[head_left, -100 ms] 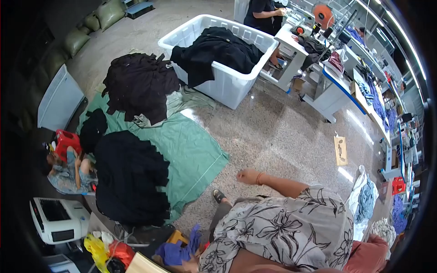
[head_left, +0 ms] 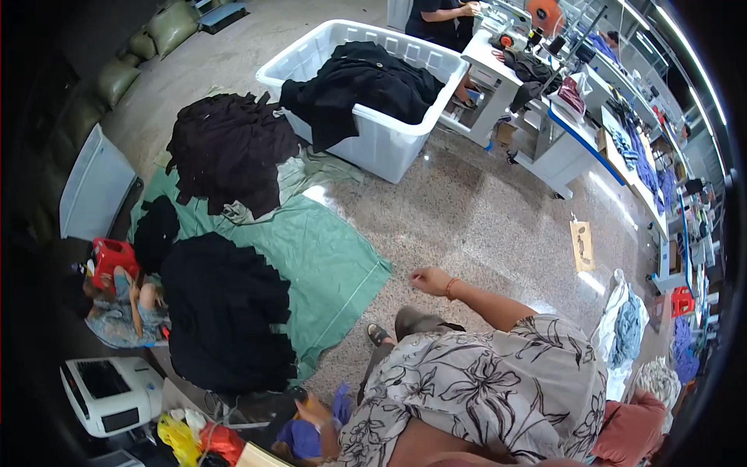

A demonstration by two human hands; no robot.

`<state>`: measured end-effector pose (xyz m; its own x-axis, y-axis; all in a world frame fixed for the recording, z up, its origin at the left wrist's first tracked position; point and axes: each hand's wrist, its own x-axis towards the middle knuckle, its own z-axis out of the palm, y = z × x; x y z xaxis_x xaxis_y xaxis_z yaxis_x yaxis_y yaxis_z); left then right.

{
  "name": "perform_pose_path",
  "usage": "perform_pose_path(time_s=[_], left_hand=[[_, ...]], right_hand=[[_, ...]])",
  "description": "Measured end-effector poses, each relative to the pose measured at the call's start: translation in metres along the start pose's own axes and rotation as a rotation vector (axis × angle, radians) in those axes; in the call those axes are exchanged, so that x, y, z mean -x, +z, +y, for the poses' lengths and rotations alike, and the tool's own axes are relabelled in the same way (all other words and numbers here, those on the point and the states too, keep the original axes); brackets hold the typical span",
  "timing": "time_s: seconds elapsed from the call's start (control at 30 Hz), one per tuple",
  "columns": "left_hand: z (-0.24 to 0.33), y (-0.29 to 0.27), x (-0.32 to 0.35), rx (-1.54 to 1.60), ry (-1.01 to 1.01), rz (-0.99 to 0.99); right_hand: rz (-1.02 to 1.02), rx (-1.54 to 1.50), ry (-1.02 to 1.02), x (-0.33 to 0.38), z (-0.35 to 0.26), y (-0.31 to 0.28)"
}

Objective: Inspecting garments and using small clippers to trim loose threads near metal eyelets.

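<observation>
Black garment pile [head_left: 226, 315] on green sheet [head_left: 334, 261] fills the floor past the left hand [head_left: 317, 418]; yellow bag [head_left: 179, 438] and red bag [head_left: 222, 444] crowd that side. Seated person [head_left: 128, 307] beside pile. White tub [head_left: 397, 152] holds dark garments [head_left: 373, 82], part draped over rim. Purple cloth [head_left: 299, 438] right at left hand's fingers; grip can't be told. Right hand [head_left: 430, 281] well apart from cloth, over speckled floor [head_left: 459, 210], fingers loosely curled.
</observation>
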<state>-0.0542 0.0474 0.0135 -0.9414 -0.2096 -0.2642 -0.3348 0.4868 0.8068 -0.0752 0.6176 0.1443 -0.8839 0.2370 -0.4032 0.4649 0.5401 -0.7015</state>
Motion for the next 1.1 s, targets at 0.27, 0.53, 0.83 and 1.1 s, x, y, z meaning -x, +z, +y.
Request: perform_pose_path(time_s=[0.27,0.53,0.83,1.1], left_hand=[[0.363,0.205,-0.261,0.354,0.2,-0.291],[0.63,0.473,-0.411,0.517,0.446,-0.657],[0.799,0.722,-0.575,-0.085,0.463,-0.47],[0.756,0.806,-0.615,-0.095,-0.029,-0.869]], right_hand=[[0.049,-0.791,0.487,-0.121,0.052,-0.121],[0.542,-0.851,0.309,-0.413,0.102,-0.36],[0.556,-0.989,0.464,-0.607,0.129,-0.484],[0.506,-1.248,0.316,-0.658,0.173,-0.438]])
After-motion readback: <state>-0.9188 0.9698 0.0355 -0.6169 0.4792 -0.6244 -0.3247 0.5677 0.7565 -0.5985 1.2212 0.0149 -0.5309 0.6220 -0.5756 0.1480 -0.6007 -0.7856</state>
